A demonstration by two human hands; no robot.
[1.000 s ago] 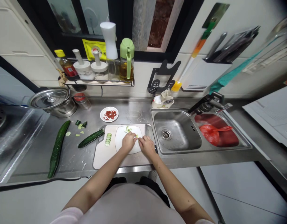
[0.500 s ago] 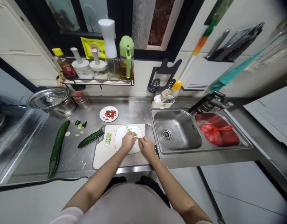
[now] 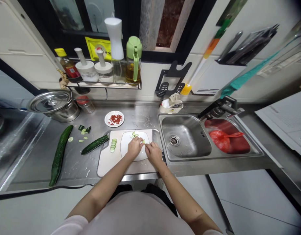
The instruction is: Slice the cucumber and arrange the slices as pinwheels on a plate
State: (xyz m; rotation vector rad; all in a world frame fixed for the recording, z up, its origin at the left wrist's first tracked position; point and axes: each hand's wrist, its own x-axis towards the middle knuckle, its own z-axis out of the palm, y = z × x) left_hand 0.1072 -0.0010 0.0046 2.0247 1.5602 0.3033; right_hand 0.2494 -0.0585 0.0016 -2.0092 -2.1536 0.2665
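My left hand point(image 3: 134, 148) is closed over a white plate point(image 3: 125, 147), its fingertips pinching a small cucumber slice point(image 3: 143, 141). From the other side, the closed fingertips of my right hand point(image 3: 154, 152) meet the same slice at the plate's right part. A few cucumber slices point(image 3: 134, 134) lie near the plate's far rim. The plate rests on a cutting board point(image 3: 106, 167). Overlapping cucumber slices point(image 3: 113, 145) form a row on the board's left side. A cut cucumber point(image 3: 95, 145) leans onto the board's left edge. Beside my right wrist shows a black knife handle point(image 3: 163, 157).
A whole cucumber point(image 3: 60, 156) and cucumber scraps point(image 3: 84, 130) lie on the steel counter at left. Behind the board is a small dish of red berries point(image 3: 105, 120). The sink point(image 3: 187, 137) is at right, a lidded pot point(image 3: 64, 114) at far left.
Almost nothing differs. Both hands stay over the plate with the slice between their fingertips; the view has shifted very slightly.
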